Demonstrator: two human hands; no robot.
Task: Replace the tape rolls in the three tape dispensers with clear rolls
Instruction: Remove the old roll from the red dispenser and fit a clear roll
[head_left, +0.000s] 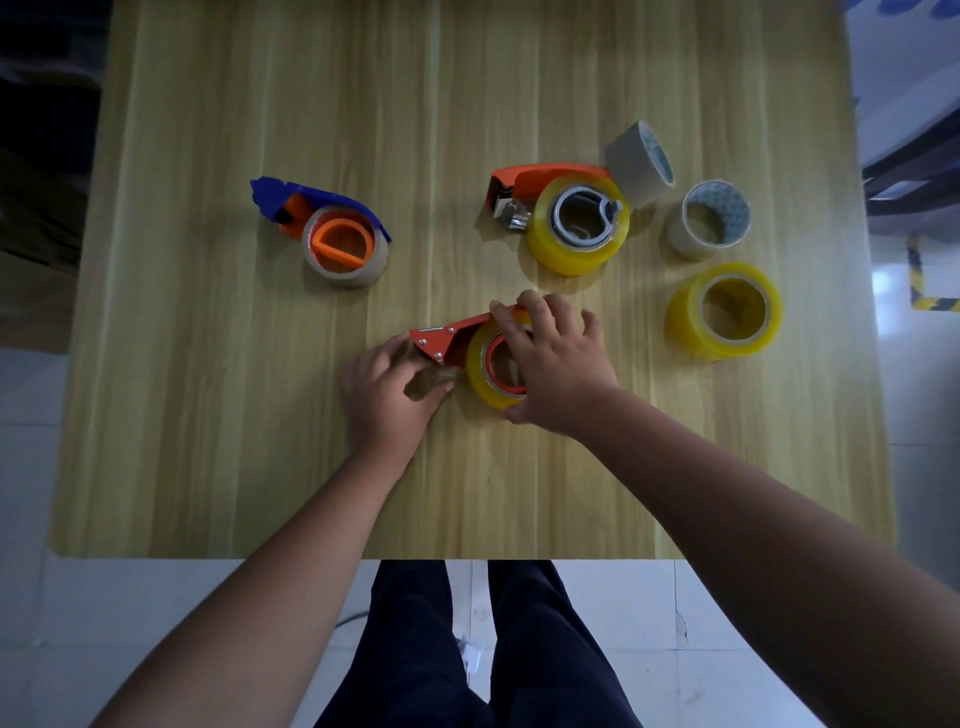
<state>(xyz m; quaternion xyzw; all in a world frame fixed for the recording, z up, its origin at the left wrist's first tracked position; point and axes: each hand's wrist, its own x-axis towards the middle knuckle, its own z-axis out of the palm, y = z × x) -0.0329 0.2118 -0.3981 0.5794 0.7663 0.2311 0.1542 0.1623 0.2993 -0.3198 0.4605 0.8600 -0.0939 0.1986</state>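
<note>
Head view: both your grips on the red dispenser (452, 340) on the counter (208, 415).
Your right grip (558, 364) curls round its clear roll (480, 379); your left grip (384, 387) pinches the dispenser's nose beside it.

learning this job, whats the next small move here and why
Probably pull the tape end forward across the front of the red dispenser: the clear roll already sits in it, the right hand grips that roll, and the left hand seems to pinch the loose end.
</note>
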